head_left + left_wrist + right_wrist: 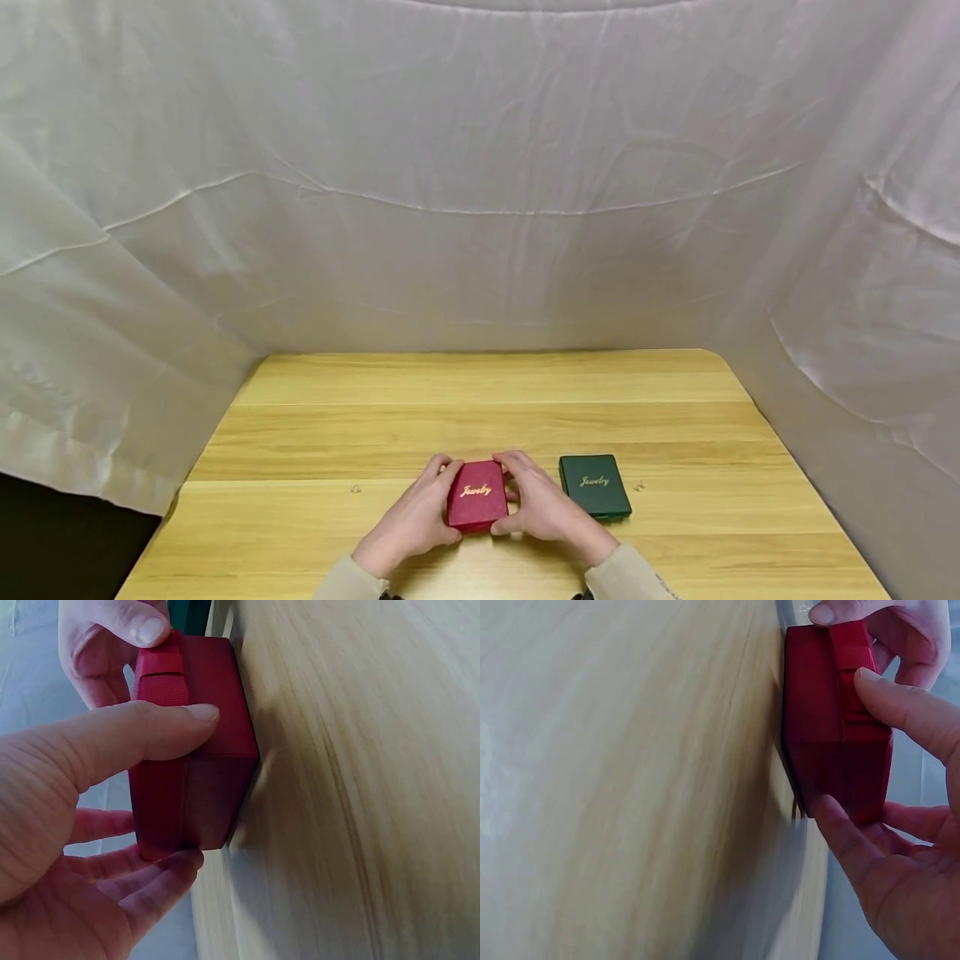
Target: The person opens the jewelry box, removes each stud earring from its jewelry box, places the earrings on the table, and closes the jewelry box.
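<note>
A red jewelry box [477,493] with gold "Jewelry" lettering has its lid down, near the front middle of the wooden table. My left hand [420,510] grips its left side, thumb [169,731] on the front face and fingers toward the back. From the right, my right hand [542,507] holds the same box, its thumb [900,701] by the ribbon bow [853,664] on the front. In both wrist views the box's base is at the tabletop. Just right of the right hand lies a closed green jewelry box [595,485].
A small shiny item [356,489] lies on the table to the left, and another small shiny item [639,486] beside the green box; both are too small to identify. Pale cloth [480,258] hangs around the back and sides of the table [480,383].
</note>
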`<action>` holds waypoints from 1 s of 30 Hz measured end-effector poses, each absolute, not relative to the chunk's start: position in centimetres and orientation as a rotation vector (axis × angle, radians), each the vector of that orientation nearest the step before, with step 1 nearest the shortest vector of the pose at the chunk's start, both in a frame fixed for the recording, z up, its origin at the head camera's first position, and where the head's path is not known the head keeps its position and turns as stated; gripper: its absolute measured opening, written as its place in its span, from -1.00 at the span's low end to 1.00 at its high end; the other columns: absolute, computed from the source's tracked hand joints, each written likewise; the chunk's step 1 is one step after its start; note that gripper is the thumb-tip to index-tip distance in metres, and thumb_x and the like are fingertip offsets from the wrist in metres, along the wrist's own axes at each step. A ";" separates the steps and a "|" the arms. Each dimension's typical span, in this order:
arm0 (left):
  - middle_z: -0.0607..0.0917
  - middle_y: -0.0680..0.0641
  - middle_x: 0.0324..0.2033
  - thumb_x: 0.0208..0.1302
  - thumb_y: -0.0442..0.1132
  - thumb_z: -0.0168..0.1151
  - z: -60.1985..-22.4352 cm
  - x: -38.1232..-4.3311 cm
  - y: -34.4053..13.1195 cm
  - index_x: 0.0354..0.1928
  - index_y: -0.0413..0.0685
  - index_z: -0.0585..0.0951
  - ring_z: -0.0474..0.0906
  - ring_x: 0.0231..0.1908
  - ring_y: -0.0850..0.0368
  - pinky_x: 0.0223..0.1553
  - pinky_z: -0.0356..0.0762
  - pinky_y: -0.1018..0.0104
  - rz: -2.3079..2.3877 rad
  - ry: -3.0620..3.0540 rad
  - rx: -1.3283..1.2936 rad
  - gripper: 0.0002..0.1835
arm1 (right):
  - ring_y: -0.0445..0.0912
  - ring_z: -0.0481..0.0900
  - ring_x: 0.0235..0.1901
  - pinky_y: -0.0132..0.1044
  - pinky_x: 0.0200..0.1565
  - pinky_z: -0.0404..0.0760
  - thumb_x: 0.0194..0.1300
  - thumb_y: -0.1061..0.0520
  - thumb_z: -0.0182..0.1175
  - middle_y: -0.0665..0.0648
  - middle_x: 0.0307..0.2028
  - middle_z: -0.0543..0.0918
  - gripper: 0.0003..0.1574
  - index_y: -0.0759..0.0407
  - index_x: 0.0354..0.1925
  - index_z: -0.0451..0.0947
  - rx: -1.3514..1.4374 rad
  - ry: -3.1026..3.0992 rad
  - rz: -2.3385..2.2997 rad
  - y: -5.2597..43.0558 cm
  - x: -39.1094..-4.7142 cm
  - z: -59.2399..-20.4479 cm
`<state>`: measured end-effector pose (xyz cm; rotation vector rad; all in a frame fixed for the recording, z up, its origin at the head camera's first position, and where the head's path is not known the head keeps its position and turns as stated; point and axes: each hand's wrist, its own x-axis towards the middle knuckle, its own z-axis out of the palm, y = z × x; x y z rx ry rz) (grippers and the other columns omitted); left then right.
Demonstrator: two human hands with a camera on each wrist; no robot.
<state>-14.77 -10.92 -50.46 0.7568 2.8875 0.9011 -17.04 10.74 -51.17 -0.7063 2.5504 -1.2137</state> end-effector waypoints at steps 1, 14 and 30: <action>0.34 -0.09 0.05 -0.44 -0.27 0.56 -50.5 -14.8 -10.9 0.24 -0.27 0.27 0.44 -0.07 0.03 -0.03 0.44 0.14 0.897 2.886 0.752 0.04 | -0.14 0.41 -0.03 -0.23 0.01 0.43 -0.31 0.03 0.54 0.03 0.13 0.30 0.22 0.29 0.27 0.15 -0.702 2.541 -1.218 10.7 -17.0 -51.2; 0.36 -0.09 0.06 -0.45 -0.24 0.58 -50.6 -15.0 -10.7 0.22 -0.32 0.29 0.43 -0.05 0.02 0.01 0.41 0.13 0.862 2.878 0.727 0.03 | -0.13 0.41 -0.04 -0.25 -0.01 0.45 -0.31 0.04 0.54 0.06 0.11 0.31 0.20 0.32 0.26 0.17 -0.690 2.562 -1.159 10.4 -17.0 -51.3; 0.35 -0.08 0.08 -0.41 -0.22 0.58 -50.9 -15.1 -10.8 0.23 -0.30 0.27 0.42 -0.02 0.02 0.01 0.40 0.14 0.835 2.848 0.715 0.03 | -0.12 0.41 -0.05 -0.22 -0.01 0.43 -0.31 -0.01 0.53 0.07 0.10 0.33 0.21 0.30 0.26 0.17 -0.693 2.625 -1.044 10.2 -16.9 -51.3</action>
